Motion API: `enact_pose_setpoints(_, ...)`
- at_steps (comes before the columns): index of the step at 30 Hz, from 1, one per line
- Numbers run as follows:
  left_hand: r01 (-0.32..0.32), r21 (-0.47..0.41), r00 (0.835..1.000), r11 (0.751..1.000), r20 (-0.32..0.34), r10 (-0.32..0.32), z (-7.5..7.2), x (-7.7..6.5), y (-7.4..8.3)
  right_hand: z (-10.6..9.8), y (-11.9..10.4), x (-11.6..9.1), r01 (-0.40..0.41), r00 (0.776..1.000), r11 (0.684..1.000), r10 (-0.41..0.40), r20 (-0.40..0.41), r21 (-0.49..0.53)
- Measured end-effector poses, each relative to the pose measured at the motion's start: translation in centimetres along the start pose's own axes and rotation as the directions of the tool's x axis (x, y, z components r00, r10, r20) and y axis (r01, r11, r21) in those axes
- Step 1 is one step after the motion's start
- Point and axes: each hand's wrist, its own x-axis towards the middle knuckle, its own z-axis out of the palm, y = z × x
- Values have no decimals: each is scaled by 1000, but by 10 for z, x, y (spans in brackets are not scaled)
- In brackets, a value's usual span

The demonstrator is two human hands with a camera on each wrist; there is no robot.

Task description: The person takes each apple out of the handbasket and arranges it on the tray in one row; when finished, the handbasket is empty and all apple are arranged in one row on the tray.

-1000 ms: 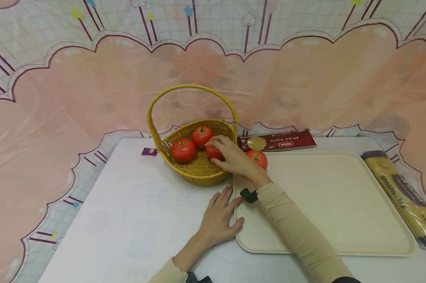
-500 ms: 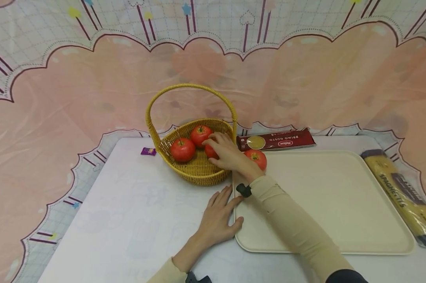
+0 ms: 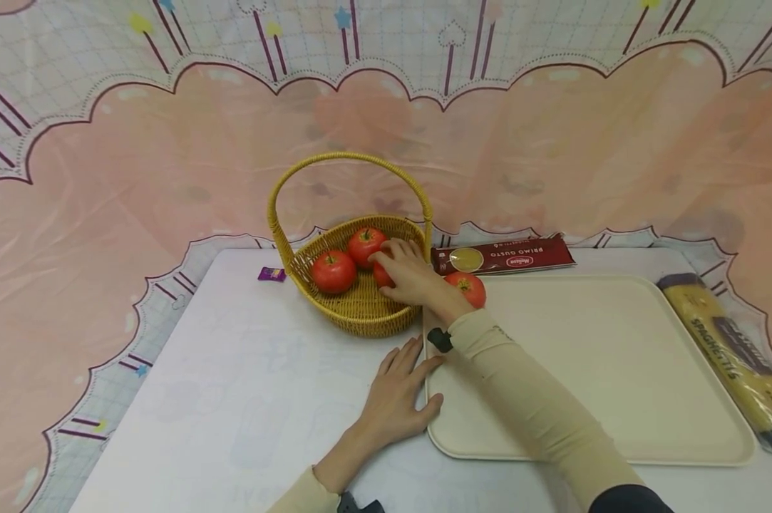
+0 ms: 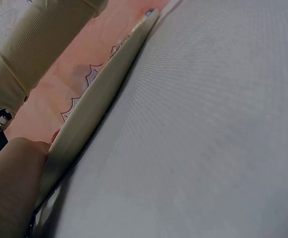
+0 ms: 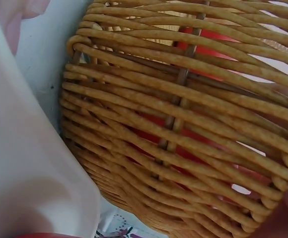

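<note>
My right hand reaches over the rim of a yellow wicker basket, its fingers curled round a red tomato. Two more tomatoes sit in the basket, one at the left and one at the back. In the right wrist view the woven basket wall fills most of the picture, with red showing through its gaps. My left hand rests with spread fingers at the left edge of a cream tray. The left wrist view shows this hand against the tray's side.
Another tomato sits at the tray's back left corner. A dark red pasta packet lies behind the tray, and a yellow spaghetti packet lies along its right side. A small purple wrapper is left of the basket. A patterned cloth hangs behind.
The right hand has shifted slightly back and left over the tomato in the basket, its forearm moving along. The left hand and the other things stay in place.
</note>
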Motion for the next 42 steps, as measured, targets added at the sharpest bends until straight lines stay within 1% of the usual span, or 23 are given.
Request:
enact_pose_setpoints(3, -8, 12, 1000, 1000, -1, 8, 1, -1, 1, 2, 1, 2, -8, 1000, 1000, 9, 18, -14)
enact_pose_setpoints(7, -29, 34, 999, 999, -20, 30, 2, -1, 1, 3, 2, 4, -26, 999, 999, 27, 42, -30)
enact_pose_setpoints(16, -30, -7, 999, 1000, -33, 30, 0, 1, 2, -1, 2, 8, -77, 994, 996, 80, 80, -39)
enact_pose_setpoints(20, -31, 14, 999, 999, -34, 31, 0, 2, 2, -1, 1, 9, -89, 992, 995, 92, 88, -38)
enact_pose_setpoints(23, -29, 29, 999, 999, -34, 30, 0, 2, 2, -1, 1, 9, -90, 992, 995, 93, 83, -32)
enact_pose_setpoints(34, -24, 18, 999, 1000, -33, 25, 1, 1, 0, 3, 2, 8, -53, 998, 998, 52, 30, 24)
enact_pose_setpoints(42, -13, 8, 1000, 1000, -15, 13, 0, 0, 0, 4, 1, 5, -30, 999, 998, 31, -17, 63)
